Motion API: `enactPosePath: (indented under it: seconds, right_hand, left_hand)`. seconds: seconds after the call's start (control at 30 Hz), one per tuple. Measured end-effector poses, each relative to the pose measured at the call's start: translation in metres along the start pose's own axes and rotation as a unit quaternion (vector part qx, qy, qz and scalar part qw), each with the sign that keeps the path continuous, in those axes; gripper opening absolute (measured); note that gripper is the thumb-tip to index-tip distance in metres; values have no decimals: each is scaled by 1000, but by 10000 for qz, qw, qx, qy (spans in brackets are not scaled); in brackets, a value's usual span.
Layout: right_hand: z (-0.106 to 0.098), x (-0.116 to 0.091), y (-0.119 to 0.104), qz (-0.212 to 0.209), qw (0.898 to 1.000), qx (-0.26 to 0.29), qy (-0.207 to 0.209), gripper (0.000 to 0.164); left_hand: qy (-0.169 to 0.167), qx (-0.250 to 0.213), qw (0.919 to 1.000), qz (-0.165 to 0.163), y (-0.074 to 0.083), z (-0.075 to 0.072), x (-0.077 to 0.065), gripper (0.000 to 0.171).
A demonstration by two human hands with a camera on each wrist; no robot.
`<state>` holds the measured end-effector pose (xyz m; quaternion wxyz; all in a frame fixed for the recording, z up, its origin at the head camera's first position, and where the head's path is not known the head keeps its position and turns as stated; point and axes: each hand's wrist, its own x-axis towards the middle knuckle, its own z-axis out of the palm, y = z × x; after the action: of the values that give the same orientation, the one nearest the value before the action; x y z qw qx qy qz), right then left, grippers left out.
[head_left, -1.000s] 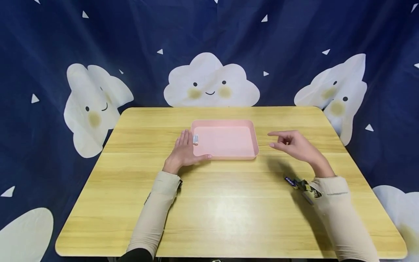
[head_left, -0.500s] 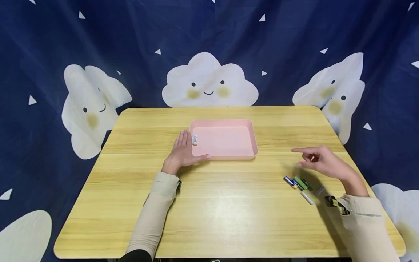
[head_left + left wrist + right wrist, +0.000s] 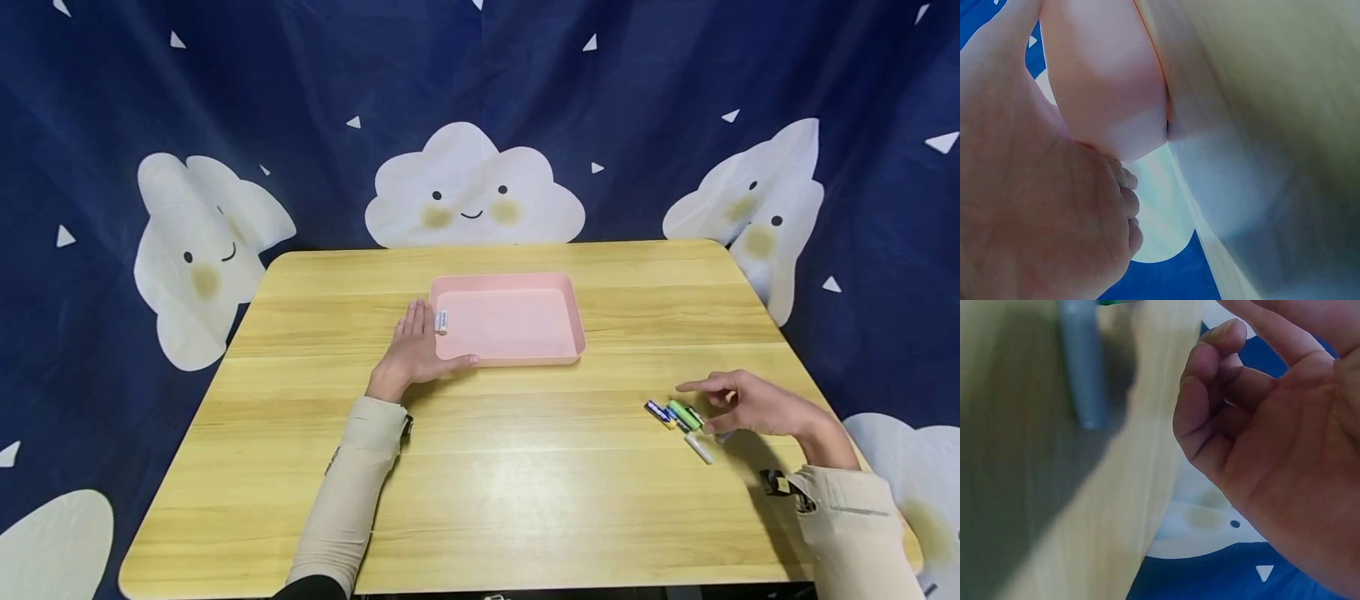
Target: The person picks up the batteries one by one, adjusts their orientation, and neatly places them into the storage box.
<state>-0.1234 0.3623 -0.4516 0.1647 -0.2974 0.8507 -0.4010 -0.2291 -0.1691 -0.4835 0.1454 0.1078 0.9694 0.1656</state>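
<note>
A shallow pink tray (image 3: 510,323) lies on the table, with a small white battery (image 3: 442,322) inside against its left wall. My left hand (image 3: 414,350) rests at the tray's left front corner, fingers straight along the left side and thumb along the front. In the left wrist view, the palm (image 3: 1035,187) is beside the tray's wall (image 3: 1107,75). My right hand (image 3: 765,408) hovers by a loose cluster of batteries, index finger stretched out, other fingers loosely curled, holding nothing. The cluster has a green battery (image 3: 683,415), a blue one (image 3: 659,414) and a white one (image 3: 698,449); fingers partly cover others.
Pale wood covers the tabletop (image 3: 480,500), which ends at a dark blue curtain (image 3: 637,125) with white clouds. In the right wrist view, a blurred greyish battery (image 3: 1082,362) lies on the table, apart from the hand.
My right hand has moved away from the tray, rightward and towards me, then down to the batteries. My left hand stays at the tray. The head view has shifted slightly.
</note>
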Motion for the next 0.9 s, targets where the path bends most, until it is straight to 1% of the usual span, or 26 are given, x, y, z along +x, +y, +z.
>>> enactPosePath:
  seconds: [0.17,0.47,0.73,0.9]
  right_hand:
    - [1,-4,6,88,9992,348,-182,54]
    - [4,-6,11,-10,9989,422,-194,52]
    - [4,-7,16,64,9990,439,-107,45]
    - [5,-8,20,18,9997,139,179,41]
  left_hand:
    - [-28,72,10000,-59,-3,2,3,142]
    - [-21,78,10000,-52,-2,2,2,141]
    - [4,61,10000,-56,-4,5,4,144]
    - [-16,55,10000,-60,-4,5,5,145]
